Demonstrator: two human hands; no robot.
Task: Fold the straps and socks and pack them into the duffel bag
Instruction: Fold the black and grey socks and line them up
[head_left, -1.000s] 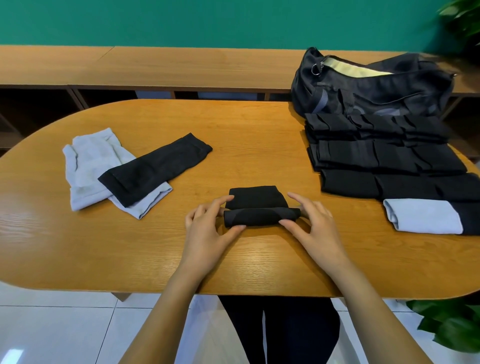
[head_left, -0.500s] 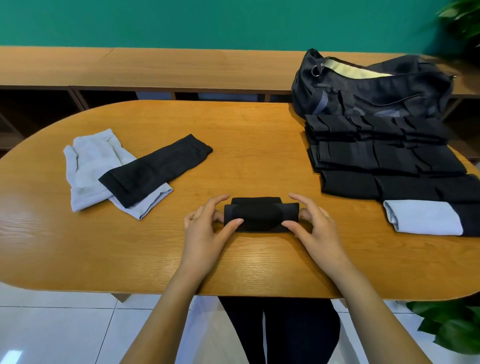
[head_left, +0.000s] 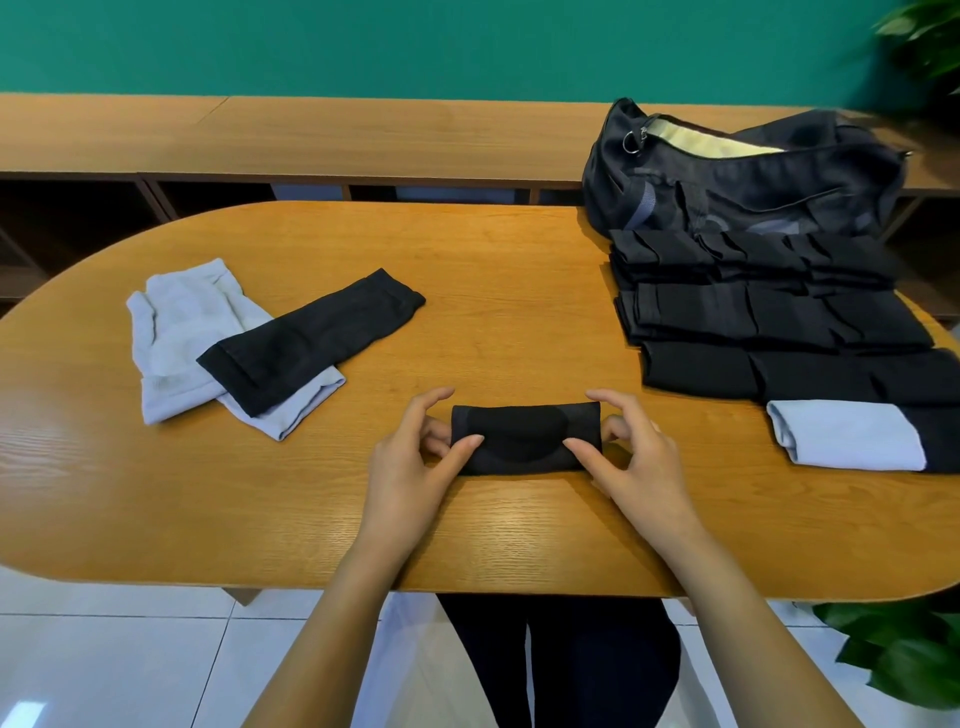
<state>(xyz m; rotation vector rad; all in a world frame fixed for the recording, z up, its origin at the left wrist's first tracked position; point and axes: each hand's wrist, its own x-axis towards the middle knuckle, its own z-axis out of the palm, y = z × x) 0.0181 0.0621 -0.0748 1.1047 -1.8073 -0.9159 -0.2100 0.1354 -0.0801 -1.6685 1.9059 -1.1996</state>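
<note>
While both hands bracket it, I log the folded black knit sock (head_left: 525, 439) on the oval wooden table (head_left: 519, 291): left hand (head_left: 410, 462) and right hand (head_left: 631, 457) pinch its ends, thumbs on top, probably squaring the fold. Beyond, unfolded pale and black socks (head_left: 249, 343) wait left; folded black straps (head_left: 769, 312) sit beside the open dark duffel bag (head_left: 743, 182), handy for packing.

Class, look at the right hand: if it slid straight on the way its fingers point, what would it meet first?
The right hand points left, so it would press into the folded black sock it already grips; beyond it, probably the left hand.
</note>
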